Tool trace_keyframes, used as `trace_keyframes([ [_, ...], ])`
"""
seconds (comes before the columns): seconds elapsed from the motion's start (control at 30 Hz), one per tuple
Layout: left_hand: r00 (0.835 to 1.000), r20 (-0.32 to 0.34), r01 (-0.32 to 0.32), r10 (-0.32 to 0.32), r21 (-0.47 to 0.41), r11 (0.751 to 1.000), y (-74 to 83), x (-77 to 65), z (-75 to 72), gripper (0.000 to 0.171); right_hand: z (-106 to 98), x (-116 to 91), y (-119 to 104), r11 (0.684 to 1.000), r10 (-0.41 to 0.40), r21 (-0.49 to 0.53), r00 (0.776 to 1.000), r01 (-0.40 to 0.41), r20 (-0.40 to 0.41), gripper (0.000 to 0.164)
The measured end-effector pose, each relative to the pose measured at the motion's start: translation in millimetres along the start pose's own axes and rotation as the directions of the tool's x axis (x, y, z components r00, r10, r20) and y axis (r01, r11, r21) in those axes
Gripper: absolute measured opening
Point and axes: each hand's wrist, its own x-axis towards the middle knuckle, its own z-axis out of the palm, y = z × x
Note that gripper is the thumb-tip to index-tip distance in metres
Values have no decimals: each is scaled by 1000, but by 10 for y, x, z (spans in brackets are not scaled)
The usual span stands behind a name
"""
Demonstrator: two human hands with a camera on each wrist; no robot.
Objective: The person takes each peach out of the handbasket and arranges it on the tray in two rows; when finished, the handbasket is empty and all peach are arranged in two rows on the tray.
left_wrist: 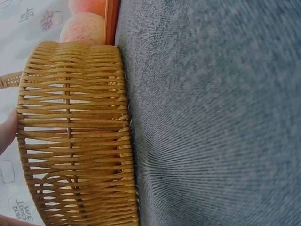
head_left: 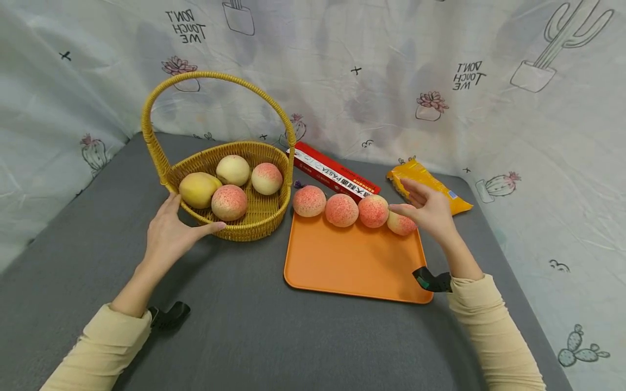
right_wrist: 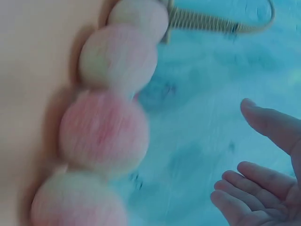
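Observation:
A woven yellow basket (head_left: 254, 231) with a tall arched handle holds a yellow fruit (head_left: 199, 190), a pale peach (head_left: 232, 170) and two pink-speckled peaches, one at the front (head_left: 229, 202) and one at the right (head_left: 267, 178). My left hand (head_left: 168, 231) touches its front left rim, thumb and fingers spread apart. On an orange tray (head_left: 352, 260), several peaches stand in a row along the far edge. Above the rightmost peach (head_left: 401, 223), partly covering it, is my right hand (head_left: 430, 212). In the right wrist view, this hand (right_wrist: 263, 188) has nothing between thumb and fingers.
Behind the tray lies a long red pasta box (head_left: 337, 172). A yellow-orange packet (head_left: 430, 184) lies at the back right. The grey table (head_left: 235, 326) meets a patterned white curtain (head_left: 371, 81) at its back and sides. The basket's handle (head_left: 215, 75) rises high above its rim.

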Motion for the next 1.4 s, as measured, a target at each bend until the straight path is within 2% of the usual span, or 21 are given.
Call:
trace_keyframes([
  [0.2,1000,2,-3,3,2,1000,-19,-10,14,117,351,104,-232,990,-138,-23,990,139,40,65],
  [0.33,1000,-5,-8,8,6,1000,-21,-9,10,116,660,197,-394,979,-194,-39,978,198,74,65],
  [0.5,1000,-9,-14,14,11,1000,-9,9,9,116,1051,299,-582,965,-262,18,953,262,150,65],
  [0.63,1000,-3,-7,7,7,1000,-2,3,3,116,1318,369,-738,958,-286,83,935,274,208,63],
  [0.73,1000,2,-2,2,3,1000,3,-5,-1,116,1493,420,-853,955,-292,115,926,272,237,65],
  [0.87,1000,1,1,-1,3,1000,1,-6,1,116,1707,482,-984,954,-300,90,916,287,266,67],
  [1.13,1000,-5,2,-2,13,1000,-12,13,6,116,2070,584,-1092,951,-272,-42,895,306,355,67],
  [1.3,1000,-11,-10,10,8,1000,-15,20,11,115,2240,645,-1132,941,-270,-98,895,323,356,68],
  [1.4,1000,-11,-10,10,10,1000,-13,21,17,115,2324,681,-1172,943,-245,-133,905,306,348,69],
])
